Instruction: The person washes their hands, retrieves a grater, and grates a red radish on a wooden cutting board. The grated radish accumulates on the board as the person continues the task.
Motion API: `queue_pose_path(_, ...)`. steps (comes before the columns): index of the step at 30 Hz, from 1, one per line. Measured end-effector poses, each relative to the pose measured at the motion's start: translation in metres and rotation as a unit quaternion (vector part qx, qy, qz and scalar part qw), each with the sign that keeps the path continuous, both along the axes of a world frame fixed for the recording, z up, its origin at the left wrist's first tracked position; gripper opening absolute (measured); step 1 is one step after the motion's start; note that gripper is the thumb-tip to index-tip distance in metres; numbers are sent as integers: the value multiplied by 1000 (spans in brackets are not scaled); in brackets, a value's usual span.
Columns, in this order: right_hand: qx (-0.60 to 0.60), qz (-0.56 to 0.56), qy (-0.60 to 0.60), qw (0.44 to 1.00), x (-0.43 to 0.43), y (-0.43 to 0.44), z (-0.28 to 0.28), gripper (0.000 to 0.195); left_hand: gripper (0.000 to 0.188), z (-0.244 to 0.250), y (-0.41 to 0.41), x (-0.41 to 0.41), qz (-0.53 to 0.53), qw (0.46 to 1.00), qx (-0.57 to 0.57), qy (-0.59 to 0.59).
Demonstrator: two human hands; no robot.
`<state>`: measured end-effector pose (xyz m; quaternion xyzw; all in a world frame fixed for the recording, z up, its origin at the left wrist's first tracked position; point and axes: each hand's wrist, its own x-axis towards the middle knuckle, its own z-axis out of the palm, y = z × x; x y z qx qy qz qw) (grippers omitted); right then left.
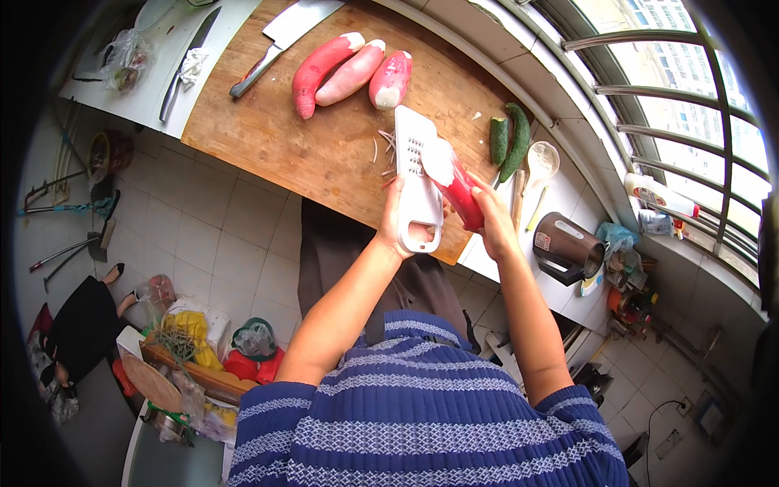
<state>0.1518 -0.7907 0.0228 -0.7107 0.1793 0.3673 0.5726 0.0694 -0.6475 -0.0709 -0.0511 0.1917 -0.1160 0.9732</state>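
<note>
My left hand (395,222) grips a white plastic grater (420,201) by its handle end, tilted over the front part of a wooden cutting board (243,140). In my right hand (492,213) is a red radish (459,189) whose pale cut end lies against or just over the grater's face; contact cannot be told. A few thin radish shreds (387,143) lie on the board beside the grater. Farther back rest several more red radishes (348,79) with white cut ends.
A cleaver (298,27) lies at the board's back left, a long knife (188,67) on the counter beyond. Cucumbers (517,137) lie at the board's right, near a ladle (541,159) and a dark kettle (566,243). A person (82,322) is at the far left.
</note>
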Motion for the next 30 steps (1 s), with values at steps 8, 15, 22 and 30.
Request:
queue_pose_path(8,-224,319,-355,850,-61,-2,62,57,62,18,4,0,57,997,-51,-13)
queue_pose_path(15,-332,261,-361,831,44,71,-26,50,70,11,3,-2,-21,999,5,49)
queue_pose_path(22,-262,329,-337,843,-16,34,47,53,66,19,6,2,48,998,-35,20)
queue_pose_path(30,-334,282,-373,818,45,74,-22,48,69,8,3,0,1,1000,-7,29)
